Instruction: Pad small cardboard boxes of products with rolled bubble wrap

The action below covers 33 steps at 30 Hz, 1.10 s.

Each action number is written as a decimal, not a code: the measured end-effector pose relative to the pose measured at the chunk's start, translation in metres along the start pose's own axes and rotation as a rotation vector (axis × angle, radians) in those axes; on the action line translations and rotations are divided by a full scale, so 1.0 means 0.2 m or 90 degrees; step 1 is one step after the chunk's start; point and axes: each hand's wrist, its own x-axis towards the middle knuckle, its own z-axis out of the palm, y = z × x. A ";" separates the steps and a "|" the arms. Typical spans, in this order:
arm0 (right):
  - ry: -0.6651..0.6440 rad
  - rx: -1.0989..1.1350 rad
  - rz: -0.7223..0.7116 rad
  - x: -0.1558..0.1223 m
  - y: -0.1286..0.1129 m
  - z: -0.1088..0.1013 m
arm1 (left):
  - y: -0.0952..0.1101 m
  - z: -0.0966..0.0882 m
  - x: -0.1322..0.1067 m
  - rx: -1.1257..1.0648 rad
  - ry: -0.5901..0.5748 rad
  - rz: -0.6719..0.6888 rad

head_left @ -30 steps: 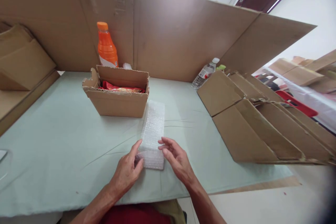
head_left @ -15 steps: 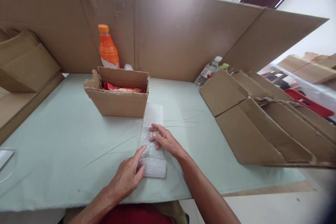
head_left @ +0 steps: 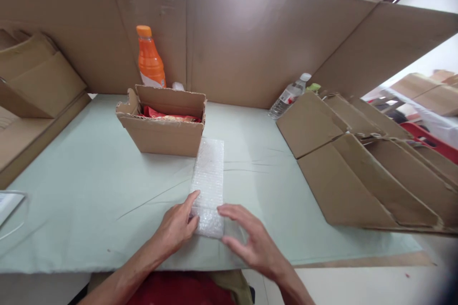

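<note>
A strip of clear bubble wrap (head_left: pixel 208 167) lies lengthwise in front of me, its near end folded over into a thick flat bundle. Whether anything is inside the fold cannot be made out. My left hand (head_left: pixel 177 224) holds the bundle's left edge, index finger on top and thumb at the near corner. At the right edge is my right hand (head_left: pixel 252 238), thumb and fingers spread apart in an open curve. Its fingertips are at the fold's right side. The strip's far end reaches the corner of an open cardboard box (head_left: pixel 166 140) with red packets (head_left: pixel 168 116) inside.
Behind the box stands an orange bottle (head_left: pixel 150 62). A clear water bottle (head_left: pixel 289 97) leans near cardboard bins (head_left: pixel 332 167) on the right. Another cardboard structure (head_left: pixel 46 76) is at the left. A tall cardboard panel (head_left: pixel 250 38) closes off the back of the cloth-covered table (head_left: pixel 89 176).
My right hand has moved from on top of the bubble wrap back to its near right edge, and its fingers have spread. The left hand keeps its place at the fold. The view has shifted slightly.
</note>
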 end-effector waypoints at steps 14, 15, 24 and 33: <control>0.019 -0.037 0.010 0.05 0.08 0.15 | -0.13 0.02 -0.16 0.041 0.234 0.339; 0.012 -0.008 0.042 0.05 0.07 0.14 | -0.13 0.03 -0.16 0.028 0.225 0.325; 0.199 -0.178 -0.053 -0.05 0.05 0.13 | -0.08 0.00 -0.06 -0.053 0.117 0.051; 0.085 -0.218 -0.086 0.04 0.08 0.22 | -0.13 0.04 -0.09 0.029 0.276 0.273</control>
